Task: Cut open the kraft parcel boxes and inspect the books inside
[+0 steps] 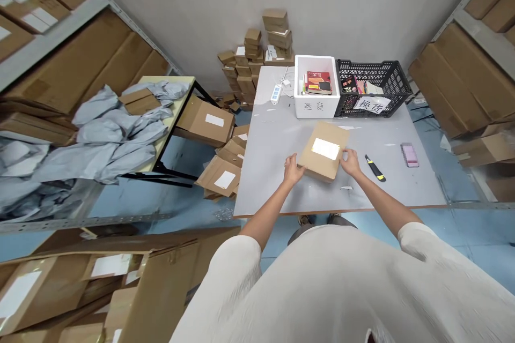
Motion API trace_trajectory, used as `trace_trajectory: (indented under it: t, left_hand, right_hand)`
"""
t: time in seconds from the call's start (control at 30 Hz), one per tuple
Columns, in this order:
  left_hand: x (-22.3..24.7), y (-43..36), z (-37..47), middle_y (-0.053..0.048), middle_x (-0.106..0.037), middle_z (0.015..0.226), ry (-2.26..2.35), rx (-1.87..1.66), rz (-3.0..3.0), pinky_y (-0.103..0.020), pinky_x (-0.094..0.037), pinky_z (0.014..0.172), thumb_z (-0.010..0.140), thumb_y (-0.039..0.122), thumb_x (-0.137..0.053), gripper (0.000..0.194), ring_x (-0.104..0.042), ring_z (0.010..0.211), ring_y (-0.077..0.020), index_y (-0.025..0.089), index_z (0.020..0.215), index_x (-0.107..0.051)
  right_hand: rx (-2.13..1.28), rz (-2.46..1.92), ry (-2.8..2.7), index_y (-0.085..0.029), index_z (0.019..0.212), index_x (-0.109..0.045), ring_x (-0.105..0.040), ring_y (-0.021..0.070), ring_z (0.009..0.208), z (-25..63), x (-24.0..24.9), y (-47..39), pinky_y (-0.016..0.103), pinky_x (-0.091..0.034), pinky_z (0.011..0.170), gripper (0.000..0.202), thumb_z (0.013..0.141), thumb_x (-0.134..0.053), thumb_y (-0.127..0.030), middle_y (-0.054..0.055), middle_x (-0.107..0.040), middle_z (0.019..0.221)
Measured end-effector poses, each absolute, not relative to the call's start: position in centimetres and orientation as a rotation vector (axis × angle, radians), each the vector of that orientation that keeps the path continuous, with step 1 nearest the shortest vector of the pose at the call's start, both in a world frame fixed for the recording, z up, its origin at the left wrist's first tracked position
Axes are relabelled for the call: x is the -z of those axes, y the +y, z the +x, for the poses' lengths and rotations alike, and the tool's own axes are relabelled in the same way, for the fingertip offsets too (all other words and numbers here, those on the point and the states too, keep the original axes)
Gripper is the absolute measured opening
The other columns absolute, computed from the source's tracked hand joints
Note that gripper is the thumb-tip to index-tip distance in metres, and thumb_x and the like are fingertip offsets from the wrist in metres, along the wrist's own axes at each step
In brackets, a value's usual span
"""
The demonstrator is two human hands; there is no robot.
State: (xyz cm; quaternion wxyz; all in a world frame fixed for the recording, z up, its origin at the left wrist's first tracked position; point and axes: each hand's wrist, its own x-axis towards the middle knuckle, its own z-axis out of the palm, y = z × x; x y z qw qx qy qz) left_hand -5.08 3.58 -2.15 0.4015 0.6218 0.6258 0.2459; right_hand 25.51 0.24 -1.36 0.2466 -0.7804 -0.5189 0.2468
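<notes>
A flat brown cardboard box (317, 166) with a white label (326, 149) on top lies at a slant on the grey table (265, 182). At its near left corner, my left hand (294, 169) grips the edge with fingers closed. My right hand (350, 162) holds the box's right side, thumb and fingers pinched at the edge. To the right of that hand rests a black and yellow box cutter (375, 168). A phone (409, 155) with a pinkish screen lies farther right.
Behind the box stand a white foam bin (317, 108) with books and a black plastic crate (398, 83). A power strip (276, 94) lies by the bin. Left are stacked cartons (205, 120) and a side table (183, 81) with grey parcels (100, 131). Shelves flank both sides.
</notes>
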Motion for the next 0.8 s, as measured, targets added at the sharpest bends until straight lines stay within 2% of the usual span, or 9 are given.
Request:
trace_trajectory:
  t: [0.07,0.17,0.27,0.4,0.5,0.63,0.8]
  left_hand:
    - [1.9,2.0,-4.4,-0.023,-0.056,0.152,1.756,-0.637,1.497,-0.056,-0.041,0.126,0.085,0.032,-0.083,0.084,-0.054,0.148,-0.0403,0.017,0.159,-0.047]
    - [1.4,0.1,-2.8,-0.014,-0.072,0.122,1.707,-0.609,1.409,-0.048,-0.053,0.111,0.094,0.032,-0.073,0.082,-0.071,0.121,-0.0329,0.019,0.166,-0.036]
    - [0.9,-1.1,-1.2,-0.007,-0.075,0.104,1.619,-0.61,1.385,-0.043,-0.056,0.101,0.096,0.031,-0.07,0.083,-0.075,0.106,-0.0303,0.02,0.169,-0.031]
    - [0.8,-1.6,-0.1,-0.011,-0.075,0.111,1.637,-0.66,1.387,-0.044,-0.056,0.103,0.095,0.029,-0.07,0.084,-0.074,0.112,-0.0321,0.018,0.169,-0.032]
    - [1.0,-1.4,0.1,-0.014,-0.071,0.122,1.681,-0.676,1.38,-0.045,-0.054,0.109,0.092,0.025,-0.072,0.082,-0.07,0.124,-0.0336,0.019,0.166,-0.038]
    - [1.5,-0.7,0.1,-0.015,-0.064,0.131,1.716,-0.692,1.382,-0.046,-0.052,0.115,0.088,0.022,-0.074,0.079,-0.065,0.13,-0.0333,0.021,0.162,-0.044]
    - [1.4,1.0,0.3,-0.016,-0.058,0.139,1.731,-0.678,1.396,-0.045,-0.052,0.117,0.086,0.02,-0.073,0.084,-0.062,0.134,-0.033,0.022,0.163,-0.04]
  right_hand:
    - [-0.615,-2.181,-1.495,-0.022,0.141,-0.061,-0.047,0.0414,0.147,26.8,0.8,2.3,0.062,-0.041,0.122,0.058,0.084,-0.064,-0.033,0.02,-0.052,0.159]
    - [-0.606,-2.203,-1.669,-0.021,0.148,-0.057,-0.041,0.0458,0.151,28.3,0.0,5.9,0.068,-0.037,0.122,0.066,0.084,-0.066,-0.033,0.021,-0.043,0.17]
    - [-0.609,-2.169,-1.832,-0.019,0.156,-0.052,-0.035,0.0458,0.156,29.4,-0.6,9.6,0.07,-0.033,0.124,0.075,0.084,-0.067,-0.032,0.021,-0.037,0.175]
    - [-0.71,-2.137,-1.901,-0.02,0.16,-0.05,-0.043,0.0444,0.15,30.7,-0.6,12.9,0.067,-0.037,0.121,0.078,0.085,-0.067,-0.033,0.02,-0.049,0.168]
    - [-0.71,-2.143,-1.885,-0.019,0.156,-0.056,-0.05,0.0442,0.142,31.2,-0.3,13.3,0.062,-0.043,0.117,0.072,0.087,-0.068,-0.035,0.02,-0.059,0.158]
    - [-0.646,-2.254,-1.724,-0.016,0.15,-0.063,-0.056,0.0444,0.134,32.2,0.1,11.3,0.058,-0.045,0.115,0.065,0.089,-0.067,-0.04,0.023,-0.064,0.148]
    - [-0.628,-2.369,-1.538,-0.014,0.144,-0.07,-0.066,0.0408,0.125,34.0,0.7,6.5,0.05,-0.052,0.107,0.057,0.095,-0.061,-0.042,0.024,-0.071,0.139]
